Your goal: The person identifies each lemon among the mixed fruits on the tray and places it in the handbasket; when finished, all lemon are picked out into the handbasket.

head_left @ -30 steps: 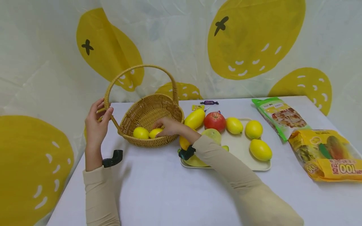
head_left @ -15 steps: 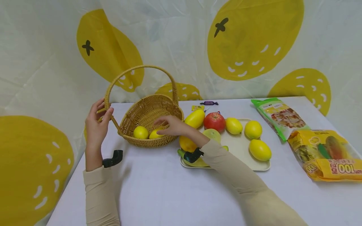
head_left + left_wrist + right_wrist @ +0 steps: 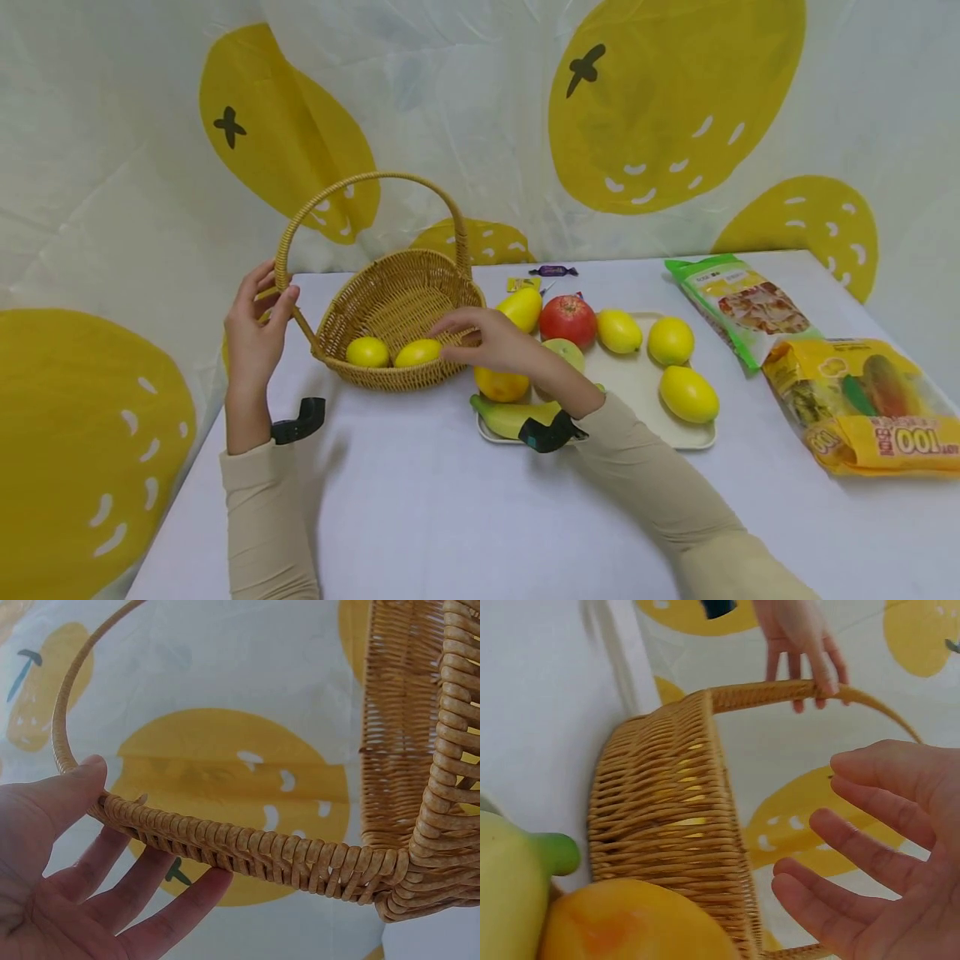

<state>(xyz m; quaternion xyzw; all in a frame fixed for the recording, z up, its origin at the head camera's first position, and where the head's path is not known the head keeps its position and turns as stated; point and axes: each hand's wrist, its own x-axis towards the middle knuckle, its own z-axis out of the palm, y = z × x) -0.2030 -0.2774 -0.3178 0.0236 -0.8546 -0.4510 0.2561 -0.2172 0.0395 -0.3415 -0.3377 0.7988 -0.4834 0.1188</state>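
My left hand [image 3: 255, 333] pinches the lower left of the wicker basket's handle [image 3: 288, 242], thumb on top and fingers beneath, as the left wrist view shows on the handle [image 3: 247, 851]. The basket [image 3: 442, 292] holds two lemons [image 3: 367, 352] [image 3: 417, 352]. My right hand [image 3: 491, 337] hovers open and holding nothing just past the basket's right rim, above an orange [image 3: 501, 385]. In the right wrist view its fingers [image 3: 877, 847] spread beside the basket wall [image 3: 675, 825].
A beige tray [image 3: 637, 379] right of the basket carries a mango [image 3: 521, 308], a red fruit [image 3: 567, 321], three lemons, a green fruit and a banana [image 3: 513, 417]. Two snack bags [image 3: 742, 308] [image 3: 862, 408] lie far right. A wrapped candy [image 3: 553, 271] lies near the wall.
My right hand has let go of the second lemon inside the basket and drawn back to the right, out over the rim. The left hand stays on the handle.
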